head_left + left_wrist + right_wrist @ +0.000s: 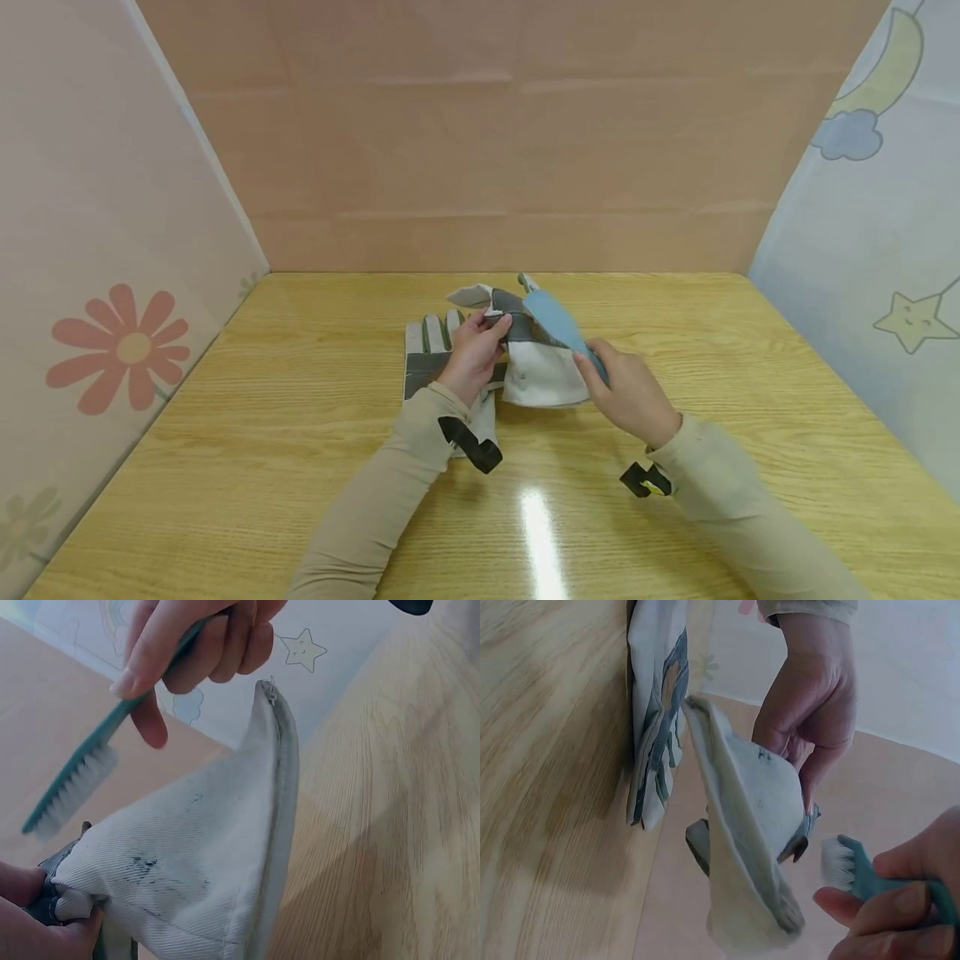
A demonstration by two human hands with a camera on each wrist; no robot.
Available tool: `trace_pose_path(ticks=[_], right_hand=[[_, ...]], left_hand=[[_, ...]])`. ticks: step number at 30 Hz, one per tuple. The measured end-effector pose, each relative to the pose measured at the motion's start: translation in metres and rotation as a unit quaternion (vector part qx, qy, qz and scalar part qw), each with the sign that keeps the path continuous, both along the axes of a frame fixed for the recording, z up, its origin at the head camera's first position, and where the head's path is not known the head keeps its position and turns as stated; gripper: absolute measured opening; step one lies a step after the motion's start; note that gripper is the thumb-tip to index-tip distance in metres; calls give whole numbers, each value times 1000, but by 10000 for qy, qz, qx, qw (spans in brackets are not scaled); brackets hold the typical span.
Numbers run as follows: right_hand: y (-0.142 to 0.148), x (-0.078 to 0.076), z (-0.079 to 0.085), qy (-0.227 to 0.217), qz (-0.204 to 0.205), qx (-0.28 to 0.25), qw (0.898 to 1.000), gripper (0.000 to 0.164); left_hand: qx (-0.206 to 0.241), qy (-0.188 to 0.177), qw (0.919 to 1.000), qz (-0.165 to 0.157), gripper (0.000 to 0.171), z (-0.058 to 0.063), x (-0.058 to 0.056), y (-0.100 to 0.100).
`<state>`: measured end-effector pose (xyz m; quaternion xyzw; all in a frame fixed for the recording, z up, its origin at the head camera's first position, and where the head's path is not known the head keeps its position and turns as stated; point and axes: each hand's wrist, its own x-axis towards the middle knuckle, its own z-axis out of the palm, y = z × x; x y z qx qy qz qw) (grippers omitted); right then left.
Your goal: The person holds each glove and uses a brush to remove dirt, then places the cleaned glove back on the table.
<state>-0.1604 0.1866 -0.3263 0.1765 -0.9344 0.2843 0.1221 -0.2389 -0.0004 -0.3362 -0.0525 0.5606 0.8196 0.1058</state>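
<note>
My left hand [477,352] pinches a white and grey work glove [542,375] and holds it up off the table. Dark blue smudges mark its white cuff [172,855] in the left wrist view. In my right hand [632,392] is a blue brush [558,323], gripped by its handle. White bristles [79,787] face the glove; in the left wrist view a gap shows between them and the cloth. A second work glove [427,367] lies on the table under my left hand, which partly hides it.
The wood-grain table [300,467] spreads around both arms. A plain peach backdrop [495,167] stands behind it, with patterned cloth walls at the left [112,208] and right [885,250]. Dark wrist mounts [471,446] sit on the sleeves.
</note>
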Motion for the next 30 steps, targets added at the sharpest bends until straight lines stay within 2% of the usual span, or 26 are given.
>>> trace_pose_path(ticks=[9, 13, 20, 25, 30], right_hand=[[2, 1, -4, -420, -89, 344, 9985, 28], [7, 2, -4, -444, -127, 456, 9979, 31], [6, 2, 1, -163, -77, 231, 9996, 31], [0, 1, 1, -388, -15, 257, 9989, 32], [3, 3, 0, -633, -145, 311, 9974, 32]], left_hand=[[-40, 69, 9999, 136, 45, 0, 2, -1], [-44, 46, 9998, 192, 44, 0, 1, -1], [5, 6, 9999, 158, 44, 1, 3, 2], [21, 14, 10000, 34, 44, 3, 6, 6], [6, 44, 10000, 50, 44, 4, 7, 7]])
